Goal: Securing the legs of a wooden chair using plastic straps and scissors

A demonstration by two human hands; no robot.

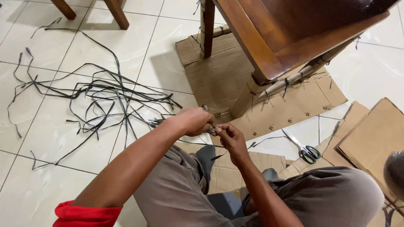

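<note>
I sit on the floor with my legs apart. My left hand (194, 121) and my right hand (230, 138) meet in front of me, both pinching a thin dark plastic strap (211, 131) between fingertips. The strap runs left from my hands into a tangled pile of dark straps (101, 96) spread over the white tiles. A wooden chair (277, 38) stands just beyond my hands, its legs wrapped with cardboard and tied with straps.
Flattened brown cardboard (219, 71) lies under the chair. Green-handled scissors (304, 149) rest on the tile at my right. More cardboard sheets (370, 134) are stacked at the right edge. Other wooden furniture legs (118, 14) stand at the top left.
</note>
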